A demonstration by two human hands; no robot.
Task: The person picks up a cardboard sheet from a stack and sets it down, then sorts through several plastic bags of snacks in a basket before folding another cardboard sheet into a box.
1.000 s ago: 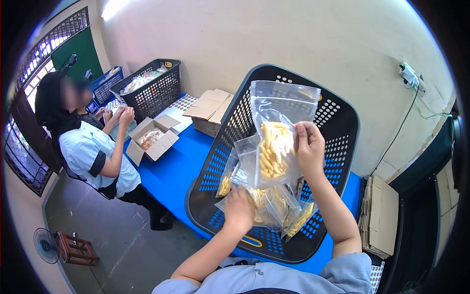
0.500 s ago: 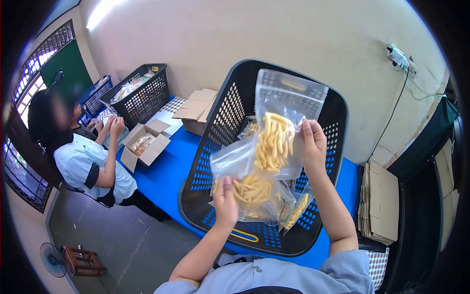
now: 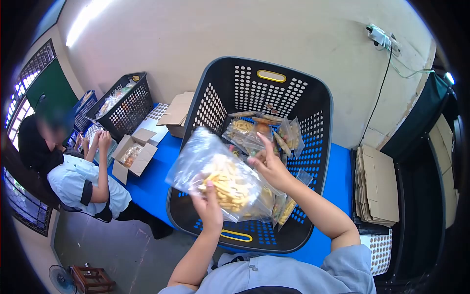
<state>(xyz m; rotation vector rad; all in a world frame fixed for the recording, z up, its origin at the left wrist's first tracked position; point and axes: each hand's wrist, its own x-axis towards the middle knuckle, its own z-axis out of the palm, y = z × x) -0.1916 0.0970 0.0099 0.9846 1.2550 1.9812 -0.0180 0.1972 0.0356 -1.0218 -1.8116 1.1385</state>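
The seemingly empty right hand [image 3: 272, 170], fingers spread, has snack packets [image 3: 241, 126] at eleven o'clock; the left hand [image 3: 207, 209] grips a clear snack-stick bag [image 3: 229, 188].

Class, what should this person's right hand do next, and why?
The right hand should perhaps take one of the packets in the black basket: it looks open and empty over them, while the left hand holds a bag of yellow sticks.

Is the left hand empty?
No, the left hand grips a clear plastic bag of yellow pieces above the black basket.
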